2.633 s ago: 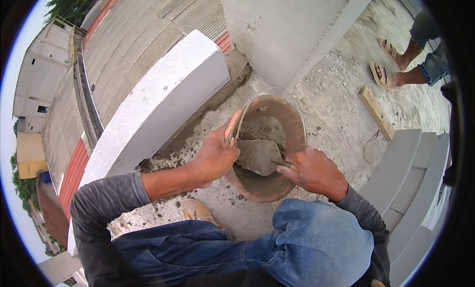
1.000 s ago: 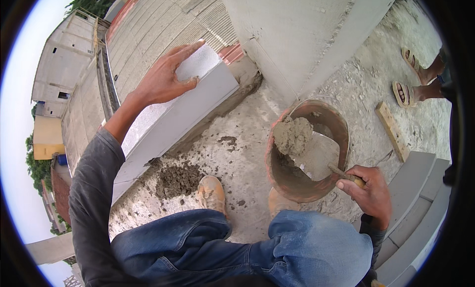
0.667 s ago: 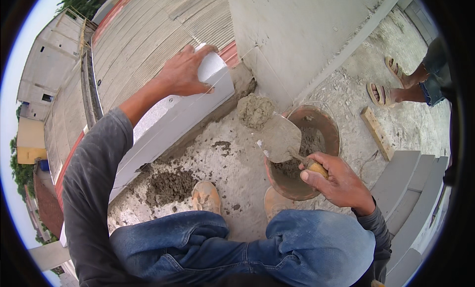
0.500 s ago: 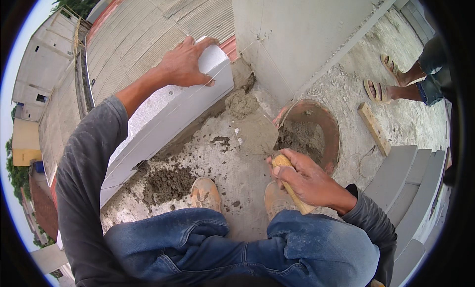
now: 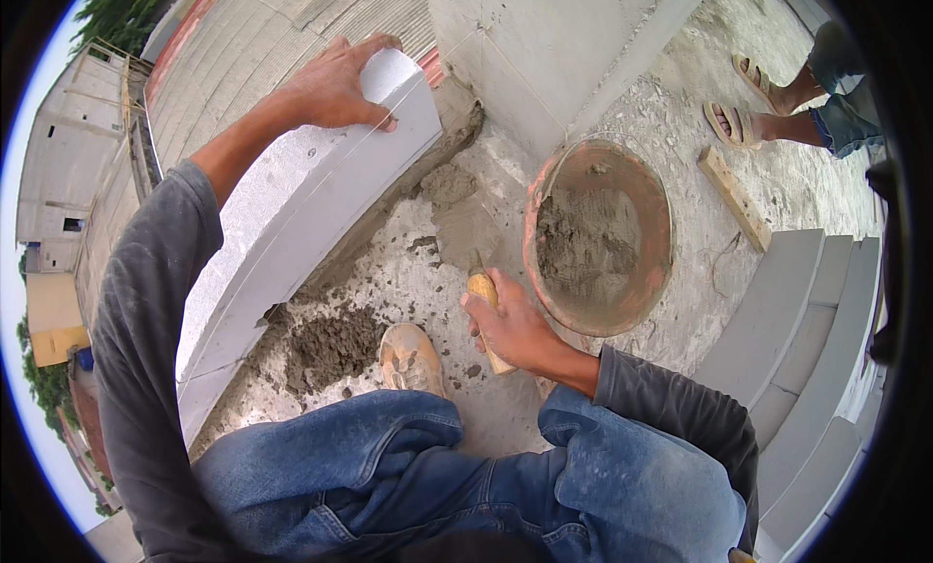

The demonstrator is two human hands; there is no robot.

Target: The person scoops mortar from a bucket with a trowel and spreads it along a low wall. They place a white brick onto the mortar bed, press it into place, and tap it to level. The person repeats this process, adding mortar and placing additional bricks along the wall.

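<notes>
My left hand straddles the top of a pale lightweight block at the end of a low wall, thumb on the near face and fingers over the far side. In my right hand is the wooden handle of a trowel, my fingers wrapped round it. The trowel's grey blade points away from me, low over the floor, and blends with wet mortar beside the wall's foot. Right of the trowel, an orange bucket holds grey mortar.
A taut string runs along the wall to a grey upright panel. Dropped mortar lies near my shoe. At right are a wood offcut, stacked grey blocks and another person's sandalled feet. Roofs lie beyond the wall.
My right hand has moved left with the trowel, away from the bucket, whose opening now shows fully. My left hand stays on the block; the whole view has shifted slightly.
</notes>
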